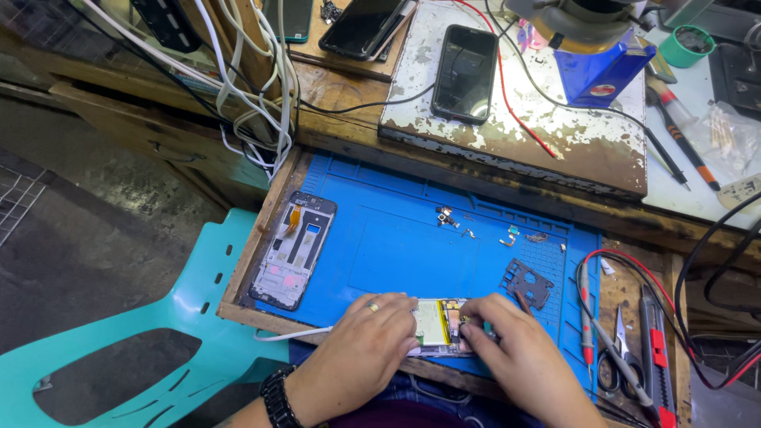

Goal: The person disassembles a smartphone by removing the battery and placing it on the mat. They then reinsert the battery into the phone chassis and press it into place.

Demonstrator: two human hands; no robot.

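Note:
An opened phone (438, 324) with its battery and circuit board showing lies at the near edge of the blue work mat (412, 238). My left hand (366, 341), with a ring and a black wristwatch, presses down on the phone's left side. My right hand (515, 349) rests on the phone's right end, fingertips pinched over the board; a thin brown tool (524, 302) sticks up beside its fingers. Whether the hand holds that tool I cannot tell.
A bare phone frame (294, 248) lies at the mat's left. Small screws and parts (476, 226) and a dark cover plate (526, 283) sit on the mat. Scissors (622, 349), red-handled tools (656, 357), probe leads, another phone (464, 73), cables and a teal chair (158, 349) surround it.

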